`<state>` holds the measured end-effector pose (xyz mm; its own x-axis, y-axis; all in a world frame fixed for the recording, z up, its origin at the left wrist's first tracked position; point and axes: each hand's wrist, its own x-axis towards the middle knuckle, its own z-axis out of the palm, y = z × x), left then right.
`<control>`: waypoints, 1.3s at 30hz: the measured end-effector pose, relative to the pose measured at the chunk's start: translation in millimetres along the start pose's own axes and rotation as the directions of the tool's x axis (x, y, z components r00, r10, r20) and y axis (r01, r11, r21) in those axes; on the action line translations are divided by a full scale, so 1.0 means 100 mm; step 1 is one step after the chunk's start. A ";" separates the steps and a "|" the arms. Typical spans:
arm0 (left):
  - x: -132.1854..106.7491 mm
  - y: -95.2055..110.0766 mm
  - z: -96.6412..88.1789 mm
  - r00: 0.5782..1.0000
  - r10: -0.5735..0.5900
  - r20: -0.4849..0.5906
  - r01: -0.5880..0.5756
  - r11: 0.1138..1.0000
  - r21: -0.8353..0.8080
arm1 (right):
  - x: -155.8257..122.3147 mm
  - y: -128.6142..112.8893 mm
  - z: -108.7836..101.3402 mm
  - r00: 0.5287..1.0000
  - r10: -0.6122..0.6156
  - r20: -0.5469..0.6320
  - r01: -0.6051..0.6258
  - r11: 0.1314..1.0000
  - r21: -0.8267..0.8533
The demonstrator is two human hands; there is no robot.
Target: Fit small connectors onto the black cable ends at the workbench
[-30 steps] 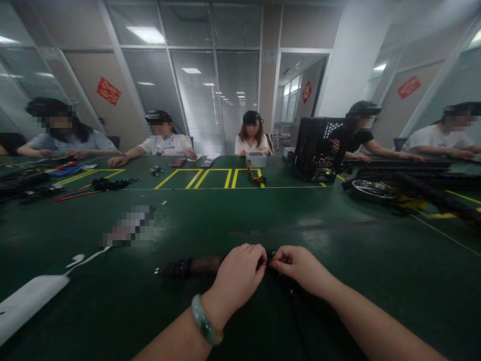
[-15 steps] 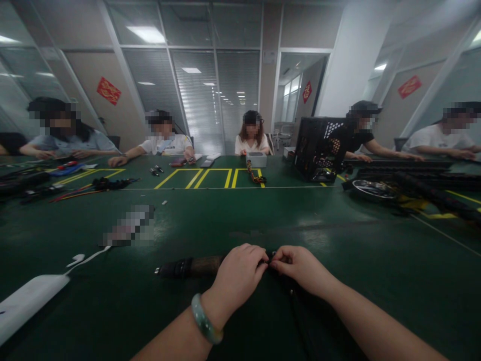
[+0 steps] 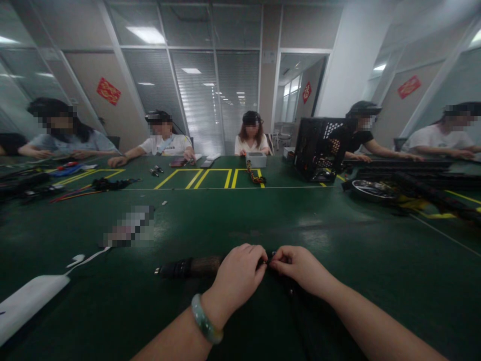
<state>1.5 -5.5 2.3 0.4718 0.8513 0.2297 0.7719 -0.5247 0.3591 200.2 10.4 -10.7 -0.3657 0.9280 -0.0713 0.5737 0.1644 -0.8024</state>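
A black rod-shaped tool with a brownish middle and a metal tip at its left end lies crosswise on the green table. My left hand, with a jade bangle at its wrist, rests over the tool's right part and hides it. Its thumb and fingers are pinched together around something small and dark that I cannot make out. Close by on the right, my right hand also pinches at the same spot, its fingertips nearly meeting the left ones. Below the right hand a dark cord-like strip runs down, barely visible.
To the left lie a white power strip and a blurred-out phone-like thing on a white cable. Across the table stand a black computer case and a grey box with wires. Several people sit along the far side.
Both hands stay in nearly the same place; the left fingertips have shifted very slightly left, away from the right ones. The tool has not moved.
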 end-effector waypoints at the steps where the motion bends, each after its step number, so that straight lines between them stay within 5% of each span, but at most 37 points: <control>1: 0.00 0.00 0.00 1.000 0.004 -0.005 -0.004 1.000 -0.005 | 0.00 0.00 0.00 1.000 0.005 0.003 -0.005 1.000 0.005; 39: -0.01 0.02 0.01 1.000 0.007 -0.030 -0.007 1.000 0.016 | -0.02 -0.03 -0.01 1.000 -0.002 0.008 0.002 1.000 0.018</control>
<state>2.9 -7.0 2.2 0.4643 0.8469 0.2592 0.7754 -0.5302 0.3431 199.8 8.7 -8.1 -0.3727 0.9249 -0.0746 0.5594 0.1599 -0.8133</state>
